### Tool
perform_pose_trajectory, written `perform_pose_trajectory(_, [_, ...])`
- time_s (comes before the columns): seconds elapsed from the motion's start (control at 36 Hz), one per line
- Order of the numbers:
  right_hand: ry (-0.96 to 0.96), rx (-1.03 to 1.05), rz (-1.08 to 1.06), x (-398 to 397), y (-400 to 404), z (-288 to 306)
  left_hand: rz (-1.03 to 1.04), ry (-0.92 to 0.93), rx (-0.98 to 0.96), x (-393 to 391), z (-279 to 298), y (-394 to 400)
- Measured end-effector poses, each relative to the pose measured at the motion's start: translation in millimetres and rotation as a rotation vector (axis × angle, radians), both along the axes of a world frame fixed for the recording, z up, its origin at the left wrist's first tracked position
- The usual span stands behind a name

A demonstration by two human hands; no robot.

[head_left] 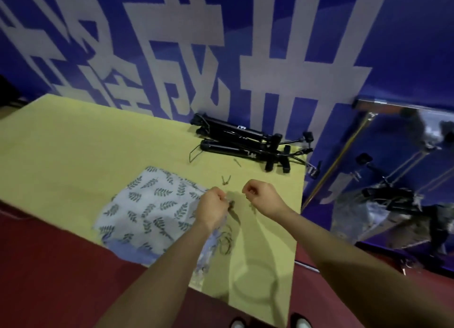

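At cloth's [152, 204] three-o'clock edge, left hand [213, 206] pinches a clip [231, 203]; right hand's [263, 198] curled grip, contents indiscernible. Loose pinch could drop clip onto counter [98, 143].

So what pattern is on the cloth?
The pale grey-blue fabric cloth has dark leaf sprigs, seen best in the head view.

One pale blue leaf-printed cloth [149, 204]; two black folded metal stands [231, 131]; two small tan pegs [226, 180], from here; one tangle of thin dark loops [226, 241], too fine to count; one yellow tabletop [73, 143].
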State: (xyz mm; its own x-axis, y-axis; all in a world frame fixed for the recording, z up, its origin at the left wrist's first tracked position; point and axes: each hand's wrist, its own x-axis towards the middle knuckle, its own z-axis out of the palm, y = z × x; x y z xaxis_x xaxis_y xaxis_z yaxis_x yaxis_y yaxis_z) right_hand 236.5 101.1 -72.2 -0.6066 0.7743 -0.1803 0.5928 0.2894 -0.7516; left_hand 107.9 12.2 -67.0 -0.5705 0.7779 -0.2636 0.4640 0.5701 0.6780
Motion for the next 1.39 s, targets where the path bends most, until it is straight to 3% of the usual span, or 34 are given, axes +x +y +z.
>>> perform_pose_trajectory(0.17, [-0.117,-0.001,0.228,-44.2,-21.0,-28.8,-0.122,0.188,-0.345,-34.6,-13.9,-25.5])
perform_pose_trajectory(0.42, [-0.350,0.131,0.466,-64.4,-28.8,-65.9,-0.113,0.308,-0.392,-40.9,-49.4,-37.5])
perform_pose_trajectory(0.58, [-0.394,0.327,0.394,-79.0,-29.8,-71.7,-0.061,0.267,-0.198,-45.2,-52.3,-37.7])
perform_pose_trajectory(0.78, [-0.184,0.405,0.281,-84.0,-21.5,-64.8,-0.024,0.193,-0.037,-50.3,-42.3,-24.3])
perform_pose_trajectory(0.92, [-0.023,0.195,0.109,-85.4,-14.7,-42.6,-0.083,0.174,0.045,-49.3,-28.9,-12.7])
perform_pose_trajectory(1.11, [0.157,0.006,0.023,-82.9,-4.4,-14.5,-0.331,0.460,-0.049,-51.7,-6.9,-8.8])
perform_pose_trajectory(1.31, [0.026,0.277,0.034,-69.8,15.0,-2.8,-0.573,0.716,-0.044,-55.3,12.7,-3.5])
perform_pose_trajectory(1.39, [-0.048,0.332,0.077,-69.6,20.7,-3.7,-0.556,0.750,-0.098,-56.4,20.5,2.8])
